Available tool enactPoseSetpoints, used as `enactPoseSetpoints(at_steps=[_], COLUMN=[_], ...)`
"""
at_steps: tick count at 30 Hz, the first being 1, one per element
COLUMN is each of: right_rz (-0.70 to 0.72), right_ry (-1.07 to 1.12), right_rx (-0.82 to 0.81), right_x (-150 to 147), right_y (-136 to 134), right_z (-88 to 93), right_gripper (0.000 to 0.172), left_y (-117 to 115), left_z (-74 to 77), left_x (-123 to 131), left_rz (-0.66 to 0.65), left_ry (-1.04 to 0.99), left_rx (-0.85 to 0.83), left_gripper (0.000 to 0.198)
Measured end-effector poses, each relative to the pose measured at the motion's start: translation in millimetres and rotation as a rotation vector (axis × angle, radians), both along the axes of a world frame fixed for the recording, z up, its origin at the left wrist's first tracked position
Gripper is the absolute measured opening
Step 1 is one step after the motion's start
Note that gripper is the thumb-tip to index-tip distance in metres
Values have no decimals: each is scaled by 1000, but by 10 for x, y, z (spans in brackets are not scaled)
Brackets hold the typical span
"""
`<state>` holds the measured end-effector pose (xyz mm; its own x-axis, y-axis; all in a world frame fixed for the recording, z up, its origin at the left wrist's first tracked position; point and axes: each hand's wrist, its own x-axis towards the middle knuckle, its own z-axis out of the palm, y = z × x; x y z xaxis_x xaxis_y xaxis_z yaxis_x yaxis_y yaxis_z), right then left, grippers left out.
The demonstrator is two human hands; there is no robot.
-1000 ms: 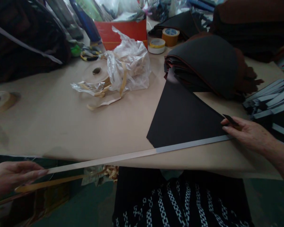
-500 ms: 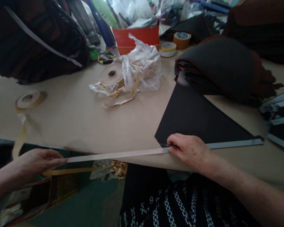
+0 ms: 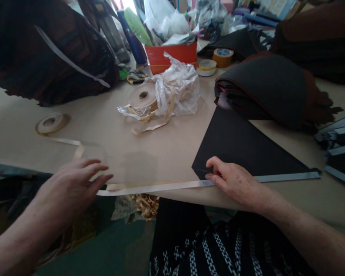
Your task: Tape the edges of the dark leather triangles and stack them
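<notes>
My left hand (image 3: 77,178) is open over the table's front edge, fingers spread, just above the left end of a pale strip of tape (image 3: 161,186). The strip runs rightward along the edge to the lower left corner of a black sheet (image 3: 235,142). At that corner lies my right hand (image 3: 230,176), its thumb and forefinger apart with nothing visible between them. Its other fingers are curled and partly hidden. A grey band (image 3: 287,177) follows the sheet's lower edge. Left of these, a tape roll (image 3: 50,122) lies flat, its loose tail reaching behind my left hand.
A larger tape roll (image 3: 143,96) sits by a clear plastic bag (image 3: 178,94). Behind stand a red box (image 3: 172,59) and two rolls of tape (image 3: 222,57). Dark stacked pieces (image 3: 264,82) lie at right, a dark bundle (image 3: 60,57) at left. Paper scraps (image 3: 146,207) lie below the edge.
My left hand has let go of the strip's end and moved right and up, fingers spreading. The left roll's tail now bends rightward across the table. My right thumb and forefinger have parted.
</notes>
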<state>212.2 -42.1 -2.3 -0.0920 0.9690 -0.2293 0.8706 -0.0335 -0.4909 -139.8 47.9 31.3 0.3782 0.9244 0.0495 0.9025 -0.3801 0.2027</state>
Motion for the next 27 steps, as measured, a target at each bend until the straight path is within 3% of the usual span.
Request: enactPoseSetpoints(at_steps=[5,8,10,17,23,27], right_rz=[17,19,-18,-104,-70,-43], right_ry=[225,303,352,407,333,292], right_rx=[-6,82,127,-67,-44,-25], right_x=[120,130,122,26,-63,-71], right_y=[-135,-187,-210,-243,-215,-217], right_z=[126,74,15,-67,-108,-136], right_gripper=[16,16,15,12,27,31], left_y=[-411,-539,-555,-451,-369,-365], left_z=[-132,-256,-287,-230,-259,-191], left_x=[1022,1495,1670,1793,1836,1867], left_rz=[-379,-441,-423,-414,-435,-413], left_ry=[-149,-1,101,198,225,248], left_rx=[-172,-182,-172,-190,-224,-285], left_gripper=[17,11,11,13,16,17])
